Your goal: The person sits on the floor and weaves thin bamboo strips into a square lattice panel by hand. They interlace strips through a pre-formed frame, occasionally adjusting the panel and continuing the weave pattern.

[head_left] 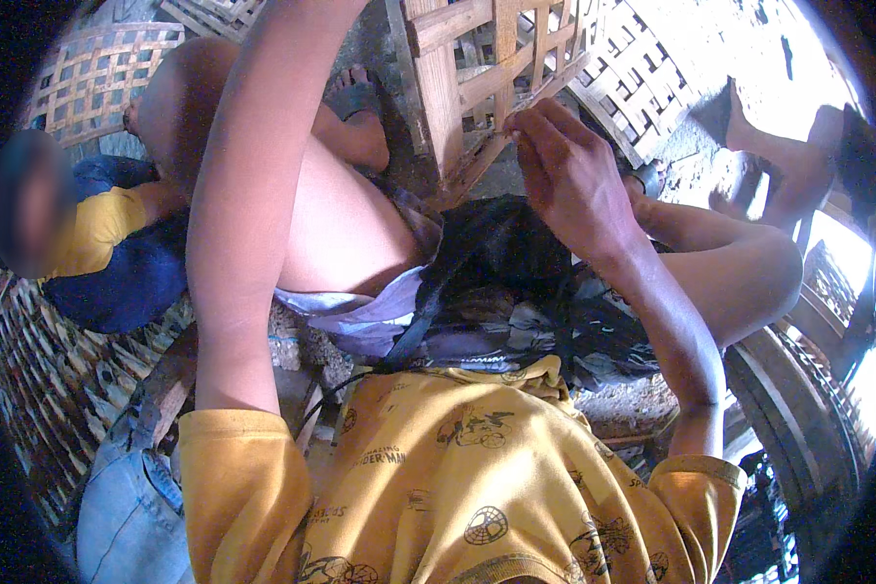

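Observation:
A half-woven bamboo basket frame (457, 78) of pale flat strips stands in front of my knees. My right hand (565, 165) is at its lower right side, fingertips pinched on a thin bamboo strip (555, 86) that slants across the weave. My left forearm (253, 185) reaches up past the top edge of the view, so my left hand is hidden. A black bag (501, 253) with a strap lies in my lap over purple cloth (360, 316).
Another person in a yellow and blue top (117, 253) sits close at my left. Woven bamboo panels lie at the upper left (97, 68), left (39, 389) and upper right (642, 78). A sandalled foot (355, 95) rests by the frame. Someone's leg (779, 170) is at right.

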The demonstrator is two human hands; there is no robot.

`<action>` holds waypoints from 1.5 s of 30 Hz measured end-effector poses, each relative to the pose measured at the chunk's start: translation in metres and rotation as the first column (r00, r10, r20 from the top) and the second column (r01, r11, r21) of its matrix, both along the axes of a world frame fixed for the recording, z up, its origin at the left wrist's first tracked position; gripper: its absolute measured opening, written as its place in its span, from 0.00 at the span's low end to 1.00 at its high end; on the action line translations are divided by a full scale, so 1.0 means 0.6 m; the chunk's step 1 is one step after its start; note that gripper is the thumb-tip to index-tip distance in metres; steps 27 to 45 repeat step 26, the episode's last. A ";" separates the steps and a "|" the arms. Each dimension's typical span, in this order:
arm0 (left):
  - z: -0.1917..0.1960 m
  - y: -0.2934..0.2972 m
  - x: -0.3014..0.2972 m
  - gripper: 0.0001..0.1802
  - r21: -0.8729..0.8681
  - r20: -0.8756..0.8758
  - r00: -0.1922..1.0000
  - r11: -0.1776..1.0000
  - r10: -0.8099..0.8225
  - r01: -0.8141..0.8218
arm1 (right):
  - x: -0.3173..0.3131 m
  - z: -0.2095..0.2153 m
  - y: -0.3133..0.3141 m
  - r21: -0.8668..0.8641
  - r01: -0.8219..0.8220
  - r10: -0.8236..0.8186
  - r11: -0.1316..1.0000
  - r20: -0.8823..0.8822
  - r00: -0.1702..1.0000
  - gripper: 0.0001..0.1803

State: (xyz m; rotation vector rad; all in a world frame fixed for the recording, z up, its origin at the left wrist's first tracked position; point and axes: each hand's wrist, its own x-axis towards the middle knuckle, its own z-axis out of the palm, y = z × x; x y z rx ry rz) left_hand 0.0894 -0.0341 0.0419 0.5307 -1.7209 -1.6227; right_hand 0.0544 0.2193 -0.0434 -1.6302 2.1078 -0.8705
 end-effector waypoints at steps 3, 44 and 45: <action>0.007 0.008 -0.004 0.10 0.072 0.011 0.999 0.997 0.038 -0.039 | 0.005 0.007 -0.002 0.037 -0.001 0.000 0.999 0.007 1.000 0.07; 0.005 0.029 0.007 0.18 -0.026 -0.116 0.993 0.999 0.022 -0.025 | -0.013 0.009 -0.007 0.019 -0.080 0.080 0.997 0.033 0.996 0.06; 0.005 0.029 0.007 0.18 -0.026 -0.116 0.993 0.999 0.022 -0.025 | -0.013 0.009 -0.007 0.019 -0.080 0.080 0.997 0.033 0.996 0.06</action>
